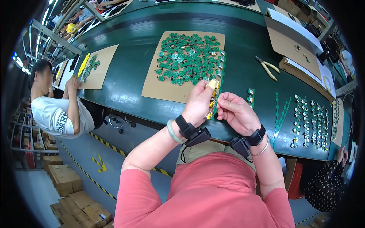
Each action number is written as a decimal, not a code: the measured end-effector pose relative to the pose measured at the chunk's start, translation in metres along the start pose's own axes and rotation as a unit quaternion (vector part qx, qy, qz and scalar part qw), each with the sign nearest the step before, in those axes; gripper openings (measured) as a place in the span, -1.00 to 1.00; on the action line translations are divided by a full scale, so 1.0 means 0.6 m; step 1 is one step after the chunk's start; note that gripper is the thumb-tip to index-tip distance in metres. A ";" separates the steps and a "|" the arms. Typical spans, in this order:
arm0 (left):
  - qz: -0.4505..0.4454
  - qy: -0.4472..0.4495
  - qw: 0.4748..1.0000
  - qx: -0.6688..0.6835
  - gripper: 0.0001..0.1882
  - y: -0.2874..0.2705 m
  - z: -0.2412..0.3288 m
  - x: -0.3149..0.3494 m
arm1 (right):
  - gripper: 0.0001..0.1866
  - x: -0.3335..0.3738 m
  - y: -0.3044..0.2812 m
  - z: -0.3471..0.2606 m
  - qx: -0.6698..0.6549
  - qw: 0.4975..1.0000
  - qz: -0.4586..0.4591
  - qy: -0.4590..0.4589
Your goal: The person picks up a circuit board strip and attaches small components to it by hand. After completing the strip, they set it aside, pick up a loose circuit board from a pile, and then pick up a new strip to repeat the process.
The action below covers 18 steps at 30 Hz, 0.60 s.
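Observation:
A green strip set with shiny clear and amber stones [221, 65] runs from the edge of the cardboard sheet down between my hands. My left hand [197, 103] is closed on the strip, with a pale yellow cover on one fingertip. Beside it, my right hand [238, 113] pinches at the strip's right edge; whether a small piece sits between those fingertips is hidden. Beyond my hands, many green flower-like pieces with dark beads [186, 57] lie spread over the cardboard sheet [152, 85].
Pliers with pale handles [270, 69] lie right of the sheet. A short stone strip [251, 97], bare green strips [280, 114] and several finished-looking stone strips [311, 123] rest on the green table [243, 45]. Co-workers sit at left [62, 110] and lower right [329, 182].

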State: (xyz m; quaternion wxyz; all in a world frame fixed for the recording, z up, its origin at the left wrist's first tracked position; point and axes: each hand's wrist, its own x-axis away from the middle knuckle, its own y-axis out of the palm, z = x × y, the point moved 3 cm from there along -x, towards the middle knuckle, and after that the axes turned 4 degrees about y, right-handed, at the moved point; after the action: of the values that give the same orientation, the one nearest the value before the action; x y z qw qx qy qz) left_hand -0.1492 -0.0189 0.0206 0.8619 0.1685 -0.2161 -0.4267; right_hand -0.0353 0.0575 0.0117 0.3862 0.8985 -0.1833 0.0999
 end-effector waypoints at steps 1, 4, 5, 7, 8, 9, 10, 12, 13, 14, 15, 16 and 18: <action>0.000 -0.011 0.998 -0.055 -0.80 -0.010 0.009 -0.004 | -0.86 -0.003 0.003 -0.003 0.012 1.000 0.006 -0.005; 0.025 0.032 0.961 -0.272 -0.80 -0.055 0.048 -0.030 | -0.86 0.000 0.009 -0.011 0.051 0.998 0.025 -0.009; 0.050 0.097 0.920 -0.376 -0.81 -0.084 0.066 -0.049 | -0.86 0.007 0.011 -0.015 0.079 0.996 0.037 -0.009; 0.098 0.258 0.739 -0.615 -0.84 -0.161 0.109 -0.095 | -0.87 0.022 0.015 -0.020 0.106 0.993 0.049 -0.011; 0.127 0.243 0.678 -0.682 -0.84 -0.181 0.134 -0.104 | -0.87 0.030 0.014 -0.022 0.126 0.990 0.053 -0.016; 0.155 0.225 0.612 -0.742 -0.83 -0.197 0.155 -0.111 | -0.88 0.038 0.013 -0.022 0.146 0.987 0.057 -0.021; 0.155 0.227 0.610 -0.743 -0.83 -0.216 0.166 -0.124 | -0.88 0.045 0.015 -0.022 0.167 0.984 0.061 -0.027; 0.215 0.133 0.546 -0.799 -0.78 -0.265 0.172 -0.137 | -0.89 0.056 0.025 -0.017 0.180 0.982 0.054 -0.031; 0.212 0.134 0.546 -0.799 -0.78 -0.261 0.168 -0.138 | -0.90 0.063 0.025 -0.016 0.191 0.979 0.057 -0.036; 0.205 0.139 0.540 -0.804 -0.77 -0.256 0.162 -0.137 | -0.90 0.066 0.024 -0.016 0.202 0.977 0.061 -0.040; 0.198 0.143 0.535 -0.809 -0.77 -0.253 0.157 -0.134 | -0.90 0.068 0.023 -0.016 0.202 0.977 0.062 -0.041; 0.192 0.147 0.529 -0.813 -0.77 -0.250 0.151 -0.130 | -0.91 0.070 0.024 -0.015 0.210 0.975 0.060 -0.039; 0.182 0.187 0.515 -0.817 -0.75 -0.206 0.145 -0.114 | -0.92 0.074 0.022 -0.013 0.225 0.972 0.062 -0.035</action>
State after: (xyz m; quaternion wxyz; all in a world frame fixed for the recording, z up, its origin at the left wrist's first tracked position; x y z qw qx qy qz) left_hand -0.3132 -0.0443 0.0200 0.6993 -0.5765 0.3678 -0.2080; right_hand -0.0006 0.0438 0.0402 0.1609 0.9521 -0.2245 0.1310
